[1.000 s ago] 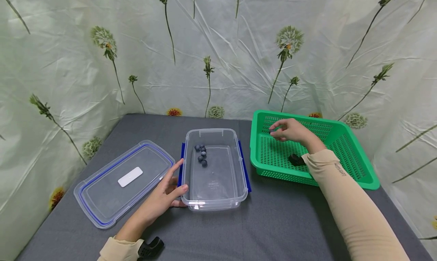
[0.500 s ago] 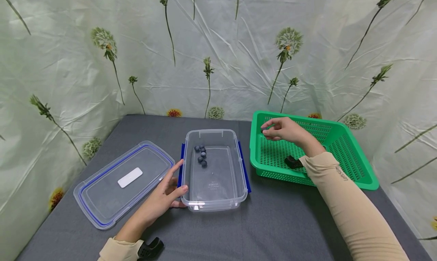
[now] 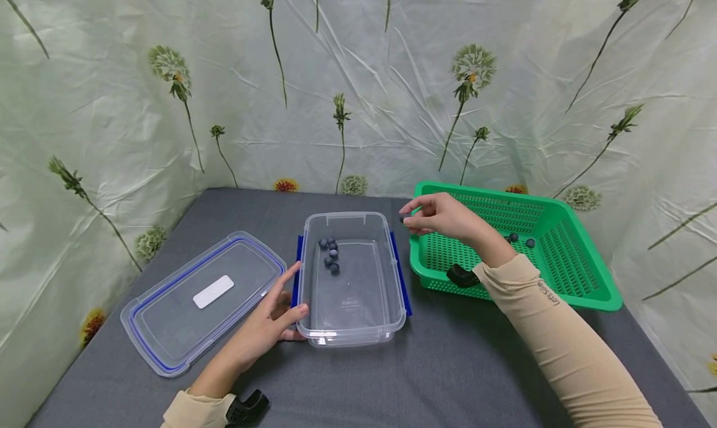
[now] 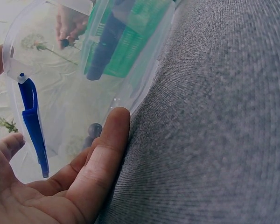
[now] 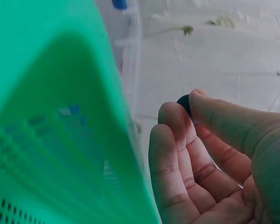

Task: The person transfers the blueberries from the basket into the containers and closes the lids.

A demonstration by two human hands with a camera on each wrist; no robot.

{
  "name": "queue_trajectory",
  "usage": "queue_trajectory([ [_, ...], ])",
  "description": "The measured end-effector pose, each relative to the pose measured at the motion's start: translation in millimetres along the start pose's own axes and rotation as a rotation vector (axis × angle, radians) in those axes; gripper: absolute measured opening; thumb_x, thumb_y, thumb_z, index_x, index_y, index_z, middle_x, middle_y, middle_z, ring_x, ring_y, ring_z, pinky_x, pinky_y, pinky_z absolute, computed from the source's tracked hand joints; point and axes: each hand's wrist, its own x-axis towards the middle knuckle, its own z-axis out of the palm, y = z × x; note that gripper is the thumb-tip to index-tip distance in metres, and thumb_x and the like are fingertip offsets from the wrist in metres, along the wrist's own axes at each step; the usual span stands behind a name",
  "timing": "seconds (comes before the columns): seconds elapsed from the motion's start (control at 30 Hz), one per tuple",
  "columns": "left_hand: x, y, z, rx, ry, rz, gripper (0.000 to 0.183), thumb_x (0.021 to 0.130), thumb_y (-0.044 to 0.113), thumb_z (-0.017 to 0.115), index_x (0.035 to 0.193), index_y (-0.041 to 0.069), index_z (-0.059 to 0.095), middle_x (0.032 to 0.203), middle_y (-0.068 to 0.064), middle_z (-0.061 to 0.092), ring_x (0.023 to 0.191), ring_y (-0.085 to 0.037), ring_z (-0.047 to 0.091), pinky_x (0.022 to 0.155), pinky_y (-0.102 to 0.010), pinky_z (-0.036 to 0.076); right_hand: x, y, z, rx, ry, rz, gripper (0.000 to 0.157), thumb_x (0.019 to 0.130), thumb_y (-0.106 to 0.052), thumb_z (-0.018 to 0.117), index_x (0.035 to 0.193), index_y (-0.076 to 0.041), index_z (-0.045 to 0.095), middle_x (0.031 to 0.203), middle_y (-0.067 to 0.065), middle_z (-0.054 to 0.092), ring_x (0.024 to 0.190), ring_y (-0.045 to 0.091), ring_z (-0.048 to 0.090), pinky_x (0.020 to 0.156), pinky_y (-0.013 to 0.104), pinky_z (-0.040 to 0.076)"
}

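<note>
My right hand (image 3: 445,218) pinches a blueberry (image 5: 183,101) between thumb and fingertips, above the left rim of the green basket (image 3: 448,277). Two other blueberries (image 3: 529,243) show inside the basket beyond the wrist. A clear plastic box (image 3: 366,297) with blue side latches stands left of the basket. Several blueberries (image 3: 333,254) lie on its floor, toward the back left. Along the box's left side rests my left hand (image 3: 260,331), its fingers extended against the wall and the thumb tip at the rim. In the left wrist view, a straight finger (image 4: 114,140) lies low along the wall.
The box's lid (image 3: 179,325), clear with a blue seal and a white label, lies on the grey cloth (image 3: 358,384) left of the box. A flower-patterned curtain (image 3: 392,135) hangs behind the table. The basket's wall stands close beside the right hand.
The right hand has moved left with the pinched blueberry, from over the basket's inside to its left rim, uncovering two blueberries behind. The left hand and the box have stayed in place.
</note>
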Motion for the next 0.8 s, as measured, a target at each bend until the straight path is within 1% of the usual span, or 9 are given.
queue_trajectory([
  [0.13,-0.2,0.1,-0.1,-0.001,-0.001,0.002,0.078,0.110,0.022,0.060,0.170,0.046,0.016,0.158,-0.036,0.040,0.128,-0.043,0.063,0.085,-0.051,0.068,5,-8,12.2,-0.010,-0.021,-0.015,0.033,0.105,-0.019,0.070,0.133,-0.001,0.070,0.102,0.009,0.079,0.097,0.019,0.075,0.093,0.040,0.064],
  [0.27,-0.3,0.4,-0.1,-0.007,-0.004,0.002,0.078,0.110,0.021,0.061,0.170,0.046,0.017,0.159,-0.036,0.039,0.129,-0.043,0.062,0.085,-0.052,0.067,10,-14,23.8,-0.037,-0.027,-0.034,0.029,0.105,-0.017,0.071,0.130,-0.004,0.072,0.107,0.015,0.080,0.094,0.017,0.074,0.092,0.042,0.064],
  [0.33,-0.5,0.4,-0.1,-0.008,-0.003,-0.001,0.078,0.110,0.022,0.061,0.170,0.046,0.017,0.160,-0.035,0.039,0.129,-0.044,0.062,0.085,-0.052,0.067,13,-16,29.3,-0.038,-0.035,-0.039,0.028,0.105,-0.016,0.071,0.130,-0.004,0.072,0.108,0.018,0.080,0.094,0.021,0.074,0.093,0.044,0.063],
  [0.4,-0.6,0.4,-0.1,-0.009,-0.003,-0.004,0.078,0.110,0.022,0.061,0.170,0.046,0.017,0.160,-0.035,0.039,0.130,-0.044,0.062,0.085,-0.052,0.067,17,-18,34.6,-0.034,-0.046,-0.040,0.027,0.105,-0.015,0.071,0.130,-0.004,0.072,0.105,0.017,0.080,0.096,0.028,0.075,0.094,0.046,0.063],
  [0.5,-0.6,0.3,-0.2,-0.007,-0.002,-0.006,0.078,0.110,0.022,0.060,0.170,0.047,0.016,0.160,-0.035,0.038,0.130,-0.044,0.061,0.085,-0.052,0.067,23,-21,42.0,-0.029,-0.060,-0.047,0.028,0.104,-0.014,0.071,0.130,-0.004,0.072,0.101,0.016,0.080,0.102,0.039,0.075,0.093,0.043,0.064],
  [0.6,-0.4,0.2,-0.2,-0.004,-0.001,-0.006,0.078,0.110,0.022,0.060,0.170,0.047,0.016,0.161,-0.035,0.038,0.131,-0.045,0.061,0.085,-0.052,0.068,28,-24,48.6,-0.044,-0.069,-0.053,0.028,0.104,-0.013,0.071,0.131,-0.003,0.072,0.099,0.016,0.081,0.106,0.042,0.074,0.090,0.038,0.064],
  [0.8,-0.1,0.1,-0.2,-0.005,-0.006,-0.001,0.078,0.110,0.022,0.060,0.170,0.047,0.016,0.161,-0.035,0.038,0.130,-0.044,0.062,0.084,-0.051,0.068,36,-31,58.8,-0.069,-0.093,-0.035,0.029,0.105,-0.013,0.070,0.132,-0.004,0.072,0.104,0.018,0.081,0.101,0.030,0.078,0.094,0.044,0.065],
])
